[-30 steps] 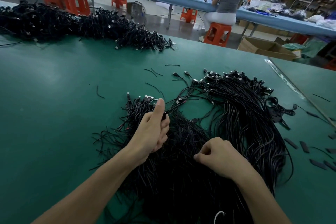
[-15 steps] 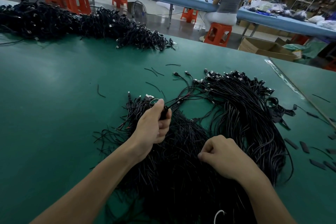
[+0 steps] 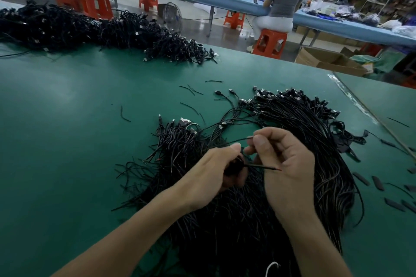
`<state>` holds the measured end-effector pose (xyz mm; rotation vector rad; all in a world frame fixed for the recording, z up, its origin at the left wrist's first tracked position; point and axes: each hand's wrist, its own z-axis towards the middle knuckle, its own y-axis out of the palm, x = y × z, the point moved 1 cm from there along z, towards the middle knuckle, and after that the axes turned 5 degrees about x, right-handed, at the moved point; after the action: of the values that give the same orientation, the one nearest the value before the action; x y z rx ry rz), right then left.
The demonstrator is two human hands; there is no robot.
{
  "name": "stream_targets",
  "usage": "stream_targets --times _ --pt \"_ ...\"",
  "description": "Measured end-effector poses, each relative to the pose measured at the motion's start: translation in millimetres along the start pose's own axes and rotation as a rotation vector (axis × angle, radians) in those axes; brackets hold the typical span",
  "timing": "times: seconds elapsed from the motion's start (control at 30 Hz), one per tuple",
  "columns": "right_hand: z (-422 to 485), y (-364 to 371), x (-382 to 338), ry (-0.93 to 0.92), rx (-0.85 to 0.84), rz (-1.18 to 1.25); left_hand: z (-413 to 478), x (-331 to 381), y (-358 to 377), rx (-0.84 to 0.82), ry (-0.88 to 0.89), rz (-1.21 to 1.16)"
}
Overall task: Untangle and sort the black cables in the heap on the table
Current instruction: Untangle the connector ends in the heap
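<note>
The one black cable (image 3: 236, 140) I mean to free is pinched between thumb and forefinger of my right hand (image 3: 290, 168). It is raised just above the heap (image 3: 315, 137) it belongs to, in the middle of the green table (image 3: 67, 130). From that pinch its long axis runs out to the left and slightly toward me, passing just over the thumb of my left hand (image 3: 209, 175) before it vanishes into the tangle. So the clean pull, as I judge it, is rightward and up, away from the left fist. That left hand is curled tight round a gathered bundle (image 3: 235, 165) of stripped ends, with one red-tipped end (image 3: 270, 167) poking right across the other palm. The right hand is the one on the strand, and the left sits just beside it. A second pile (image 3: 78, 29) lies well apart along the far left edge. Beyond the table a cardboard box (image 3: 326, 60) stands on the floor, and I cannot tell what it holds.
</note>
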<state>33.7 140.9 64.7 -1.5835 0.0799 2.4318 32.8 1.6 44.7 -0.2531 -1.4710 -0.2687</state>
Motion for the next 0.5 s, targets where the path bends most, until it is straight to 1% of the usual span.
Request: stream_targets --times 0.1,0.2,0.3,0.37,0.5 --pt "-10 8 -4 -0.073 0.026 -0.004 -2 2 3 0.051 0.026 -0.125" --pt "-12 7 -8 -0.158 -0.007 -0.121 -2 0 -2 0.164 0.053 -0.177" --pt "-16 7 -11 -0.121 -0.116 -0.102 -2 1 -5 0.238 0.171 -0.137" --pt "-18 9 -13 -0.092 -0.175 -0.079 -2 4 -6 0.272 0.221 -0.155" --pt "-17 9 -12 -0.006 -0.167 -0.084 -3 6 -5 0.314 0.237 -0.169"
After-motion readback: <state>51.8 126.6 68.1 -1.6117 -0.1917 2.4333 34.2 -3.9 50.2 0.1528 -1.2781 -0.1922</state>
